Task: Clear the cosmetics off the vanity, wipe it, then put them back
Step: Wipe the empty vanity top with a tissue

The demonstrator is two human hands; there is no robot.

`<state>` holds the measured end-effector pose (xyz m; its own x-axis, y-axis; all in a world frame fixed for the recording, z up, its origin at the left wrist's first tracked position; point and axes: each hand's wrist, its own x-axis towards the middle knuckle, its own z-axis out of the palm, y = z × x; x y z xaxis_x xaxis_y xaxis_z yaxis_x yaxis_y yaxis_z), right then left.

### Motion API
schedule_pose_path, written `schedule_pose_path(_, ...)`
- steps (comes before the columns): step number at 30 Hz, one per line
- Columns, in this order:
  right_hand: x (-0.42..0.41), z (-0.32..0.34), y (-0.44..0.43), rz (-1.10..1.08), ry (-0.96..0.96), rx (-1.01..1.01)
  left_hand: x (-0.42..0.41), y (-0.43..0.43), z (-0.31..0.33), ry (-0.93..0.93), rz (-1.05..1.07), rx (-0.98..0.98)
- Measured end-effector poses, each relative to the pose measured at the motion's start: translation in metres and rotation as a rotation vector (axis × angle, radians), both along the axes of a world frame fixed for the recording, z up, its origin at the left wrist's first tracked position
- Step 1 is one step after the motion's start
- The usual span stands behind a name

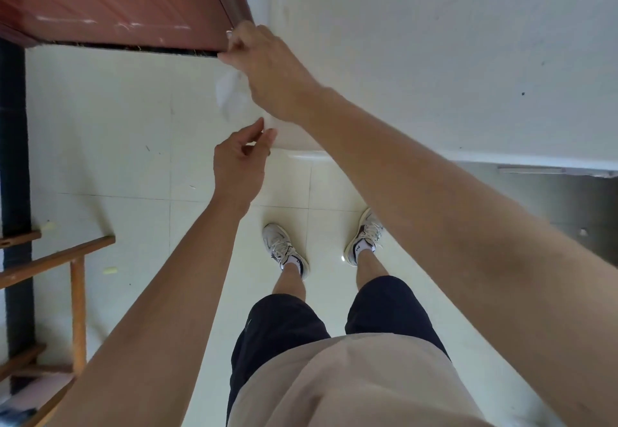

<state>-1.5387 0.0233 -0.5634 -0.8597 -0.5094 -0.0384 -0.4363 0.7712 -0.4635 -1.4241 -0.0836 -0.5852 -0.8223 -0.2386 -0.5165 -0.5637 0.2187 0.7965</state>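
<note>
Tissue [230,94]: thin, limp, tears easily; right hand [267,69] pinches its top, left hand [239,162] half-open, empty, reaching for its lower edge.

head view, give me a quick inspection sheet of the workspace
surface: no vanity top in view; pale tiled floor below
job's things: no cosmetics seen; a white tissue or cloth hangs under the right hand
clutter: small scraps on the floor at left
grippers: right hand closed at the lower corner of the red door; whether it grips the tissue cannot be told; left hand below it, fingers loosely curled, nothing visibly held
cables: nothing seen
surroundings: white wall at right, wooden frame at lower left, person standing in sneakers
</note>
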Motion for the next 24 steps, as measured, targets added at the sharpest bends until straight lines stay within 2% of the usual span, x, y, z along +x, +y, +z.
schedule_pose_path(1, 0.009, 0.000, 0.009, -0.089, 0.068, -0.106, 0.000, 0.001, 0.000, -0.002, 0.012, -0.003)
schedule_pose_path(3, 0.027, -0.002, 0.045, -0.403, 0.225, -0.233, 0.002, 0.001, 0.000, -0.002, 0.046, -0.016)
schedule_pose_path(4, 0.038, -0.006, 0.075, -0.587, 0.248, -0.209, 0.004, 0.002, 0.000, -0.001, 0.066, -0.022)
schedule_pose_path(6, 0.065, -0.014, 0.142, -0.897, 0.222, -0.027, 0.007, 0.006, 0.000, 0.015, 0.104, -0.035)
schedule_pose_path(8, 0.094, -0.018, 0.185, -1.044, 0.178, 0.183, 0.010, 0.010, 0.001, 0.039, 0.126, -0.056)
schedule_pose_path(9, 0.106, -0.020, 0.189, -1.029, 0.147, 0.249, 0.011, 0.012, 0.002, 0.049, 0.128, -0.065)
schedule_pose_path(11, 0.124, -0.019, 0.171, -0.865, 0.083, 0.287, 0.012, 0.015, 0.006, 0.055, 0.112, -0.097)
schedule_pose_path(15, 0.140, -0.002, 0.109, -0.352, -0.038, 0.166, 0.014, 0.014, 0.023, 0.017, 0.012, -0.226)
schedule_pose_path(17, 0.142, 0.013, 0.093, -0.201, -0.163, 0.109, 0.020, 0.007, 0.035, -0.029, -0.088, -0.307)
schedule_pose_path(20, 0.140, 0.039, 0.088, -0.195, -0.284, 0.012, 0.043, -0.010, 0.067, -0.048, -0.180, -0.487)
schedule_pose_path(24, 0.129, 0.088, 0.092, -0.245, -0.209, -0.136, 0.083, -0.032, 0.131, -0.011, -0.254, -0.829)
